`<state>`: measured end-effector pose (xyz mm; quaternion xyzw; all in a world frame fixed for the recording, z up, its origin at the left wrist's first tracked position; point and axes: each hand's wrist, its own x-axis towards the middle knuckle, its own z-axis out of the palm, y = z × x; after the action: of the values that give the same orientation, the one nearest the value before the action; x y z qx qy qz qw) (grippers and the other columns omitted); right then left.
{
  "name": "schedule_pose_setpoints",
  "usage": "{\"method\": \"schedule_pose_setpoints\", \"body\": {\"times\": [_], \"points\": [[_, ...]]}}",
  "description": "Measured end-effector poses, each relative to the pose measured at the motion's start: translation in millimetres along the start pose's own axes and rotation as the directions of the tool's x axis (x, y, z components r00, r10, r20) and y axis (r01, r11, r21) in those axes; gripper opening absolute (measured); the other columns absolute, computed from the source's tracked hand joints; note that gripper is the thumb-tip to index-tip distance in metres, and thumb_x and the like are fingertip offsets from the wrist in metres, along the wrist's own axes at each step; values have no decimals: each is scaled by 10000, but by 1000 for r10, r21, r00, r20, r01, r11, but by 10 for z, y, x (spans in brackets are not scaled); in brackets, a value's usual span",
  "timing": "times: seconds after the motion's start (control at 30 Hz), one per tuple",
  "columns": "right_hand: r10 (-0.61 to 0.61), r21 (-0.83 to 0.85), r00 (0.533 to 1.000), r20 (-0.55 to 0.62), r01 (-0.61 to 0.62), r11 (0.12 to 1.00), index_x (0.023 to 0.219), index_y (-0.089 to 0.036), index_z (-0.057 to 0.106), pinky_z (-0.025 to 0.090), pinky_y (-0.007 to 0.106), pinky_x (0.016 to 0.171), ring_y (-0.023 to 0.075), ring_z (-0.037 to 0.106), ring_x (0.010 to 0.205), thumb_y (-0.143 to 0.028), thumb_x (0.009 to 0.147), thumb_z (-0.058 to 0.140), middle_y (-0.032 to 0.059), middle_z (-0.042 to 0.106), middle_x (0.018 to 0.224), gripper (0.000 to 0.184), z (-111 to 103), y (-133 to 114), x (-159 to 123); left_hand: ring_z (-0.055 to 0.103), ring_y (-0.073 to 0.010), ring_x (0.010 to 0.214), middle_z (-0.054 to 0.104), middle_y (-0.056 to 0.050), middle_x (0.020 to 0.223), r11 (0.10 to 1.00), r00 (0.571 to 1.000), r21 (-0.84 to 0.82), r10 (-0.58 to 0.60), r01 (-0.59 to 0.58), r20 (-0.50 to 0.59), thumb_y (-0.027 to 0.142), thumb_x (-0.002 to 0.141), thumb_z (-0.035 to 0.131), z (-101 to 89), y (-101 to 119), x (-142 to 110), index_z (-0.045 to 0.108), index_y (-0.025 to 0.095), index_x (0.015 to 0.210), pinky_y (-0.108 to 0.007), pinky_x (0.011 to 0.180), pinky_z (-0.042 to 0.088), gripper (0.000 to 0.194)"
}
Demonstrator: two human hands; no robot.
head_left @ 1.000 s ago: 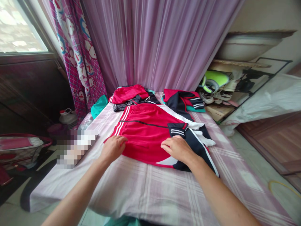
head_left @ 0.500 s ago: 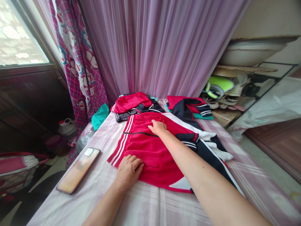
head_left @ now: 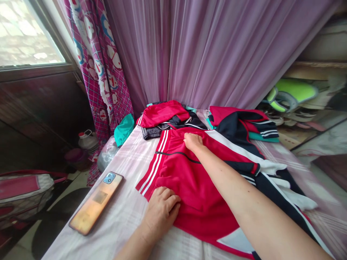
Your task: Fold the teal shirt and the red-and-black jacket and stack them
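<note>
A red track jacket (head_left: 187, 180) with white-striped ribbing, a black zip and white and dark panels lies spread in front of me. My left hand (head_left: 162, 207) is closed over its near edge, fingers curled on the red cloth beside the striped hem. Toward the jacket's far edge, my right hand (head_left: 193, 141) is closed with the fabric pinched at its fingertips. Gathers run through the cloth by both hands. My right forearm crosses over the jacket and hides part of a dark striped cuff (head_left: 248, 178).
A phone (head_left: 96, 204) lies left on the checked cloth (head_left: 130, 220). Red and dark clothes (head_left: 165, 115) are piled behind the jacket, and another folded garment (head_left: 238, 121) lies at the back right. Purple curtains (head_left: 189, 54) hang behind. Shelves with a lime-green item (head_left: 295, 94) stand right.
My right hand's fingers have closed on the far part of the jacket, where the thumb stood out before. The red cloth is more gathered. The view has shifted, moving everything rightward.
</note>
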<state>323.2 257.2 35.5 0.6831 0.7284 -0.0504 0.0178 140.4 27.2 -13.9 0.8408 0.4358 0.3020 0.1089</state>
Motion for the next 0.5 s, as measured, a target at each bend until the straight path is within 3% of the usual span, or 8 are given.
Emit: {"method": "schedule_pose_setpoints", "body": {"times": [0.17, 0.27, 0.33, 0.4, 0.5], "points": [[33, -27, 999, -4, -34, 999, 1202, -205, 649, 476, 362, 902, 263, 622, 1145, -285, 953, 492, 114, 691, 1222, 305, 31, 78, 65, 613, -149, 733, 682, -13, 791, 997, 1000, -74, -16, 16, 0, 189, 910, 543, -31, 13, 17, 666, 234, 887, -294, 684, 492, 133], [16, -30, 1000, -13, -17, 999, 1186, -230, 652, 481, 367, 899, 261, 631, 1130, -302, 953, 480, 97, 698, 1207, 298, 21, 86, 39, 633, -143, 751, 693, -25, 818, 996, 986, -62, -68, 59, -154, 208, 940, 508, -159, -123, 31, 672, 231, 943, -264, 682, 502, 166], [11, -31, 999, -30, -12, 999, 1191, -236, 649, 481, 366, 900, 260, 634, 1126, -307, 959, 462, 94, 699, 1204, 306, -1, 120, 12, 660, -173, 865, 713, -57, 928, 984, 938, 25, -161, 177, -306, 239, 958, 480, -259, -295, 25, 669, 224, 1038, -301, 774, 520, 205], [26, -33, 998, -53, -28, 999, 1207, -230, 645, 483, 366, 902, 263, 637, 1123, -311, 963, 452, 103, 700, 1200, 321, -34, 192, -8, 654, -233, 1023, 709, -108, 1091, 936, 882, 116, -265, 333, -390, 304, 965, 469, -322, -486, 2, 645, 200, 1154, -384, 891, 514, 278], [105, -55, 994, -35, -107, 993, 1222, -223, 655, 488, 377, 909, 273, 635, 1138, -291, 952, 472, 118, 700, 1199, 333, -99, 340, -22, 643, -280, 1090, 705, -129, 1169, 874, 865, 174, -384, 453, -324, 398, 954, 474, -315, -681, -38, 627, 184, 1222, -452, 944, 498, 375]]}}
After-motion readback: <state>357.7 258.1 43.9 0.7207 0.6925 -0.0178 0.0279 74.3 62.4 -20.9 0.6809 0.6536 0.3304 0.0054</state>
